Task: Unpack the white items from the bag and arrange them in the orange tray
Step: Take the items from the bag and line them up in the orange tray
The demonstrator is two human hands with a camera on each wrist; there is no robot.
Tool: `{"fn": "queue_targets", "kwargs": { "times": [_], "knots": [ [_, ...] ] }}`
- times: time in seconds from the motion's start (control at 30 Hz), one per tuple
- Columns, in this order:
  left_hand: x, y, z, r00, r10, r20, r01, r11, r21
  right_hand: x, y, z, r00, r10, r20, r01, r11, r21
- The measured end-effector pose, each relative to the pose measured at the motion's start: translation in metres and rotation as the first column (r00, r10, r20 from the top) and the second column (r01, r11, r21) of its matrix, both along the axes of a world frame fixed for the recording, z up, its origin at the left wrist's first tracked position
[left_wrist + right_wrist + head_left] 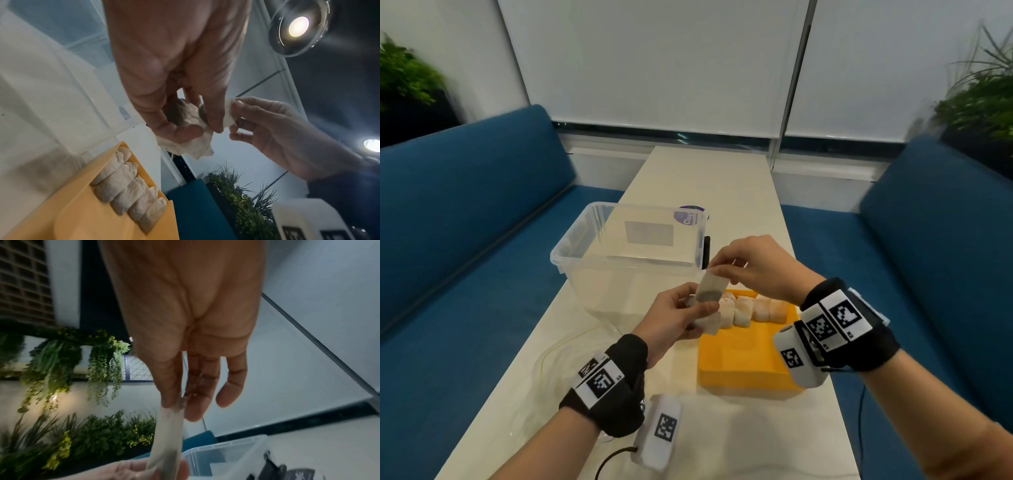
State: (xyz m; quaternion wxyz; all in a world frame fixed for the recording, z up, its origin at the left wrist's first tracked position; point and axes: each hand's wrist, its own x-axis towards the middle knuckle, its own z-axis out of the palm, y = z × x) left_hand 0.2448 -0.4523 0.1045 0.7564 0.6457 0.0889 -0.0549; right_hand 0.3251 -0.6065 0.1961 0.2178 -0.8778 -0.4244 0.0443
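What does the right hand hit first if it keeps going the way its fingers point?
Probably the left hand. The right hand points left and slightly down, pinching the top of a white sachet that the left hand also holds. The clear bin lies behind; depth is unclear.

a long pale cream table (709, 178) runs away from the viewer toward two white roller blinds (654, 61) at the far end, a dark strip of window showing beneath them. on the table stands a clear plastic storage box (571, 253), open at the top, with a grey rectangular label on its far wall. just behind its far right corner lies a round purple sticker or lid (690, 214) with white lettering, too blurred to read. blue upholstered benches (465, 212) flank the table on both sides. green leafy plants (404, 72) in dark planters stand behind each bench. a round ceiling lamp (299, 26) glows overhead.
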Motion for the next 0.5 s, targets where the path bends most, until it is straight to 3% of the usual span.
{"fn": "queue_targets", "kwargs": {
  "times": [0.1,0.3,0.5],
  "knots": [
    [-0.001,-0.004,0.003,0.998,0.011,0.060,-0.011,1.000,0.011,-0.009,-0.003,0.012,0.997,0.047,0.064,-0.044,0.998,-0.047],
    [0.001,-0.018,0.006,0.994,0.052,0.099,-0.056,0.998,0.037,-0.017,-0.012,0.020,0.998,0.005,0.056,-0.007,1.000,0.028],
    [0.006,-0.025,-0.001,0.996,0.070,-0.048,-0.072,0.996,-0.044,0.015,-0.030,0.000,0.991,-0.130,0.020,0.129,0.991,0.033]
  ]
}}
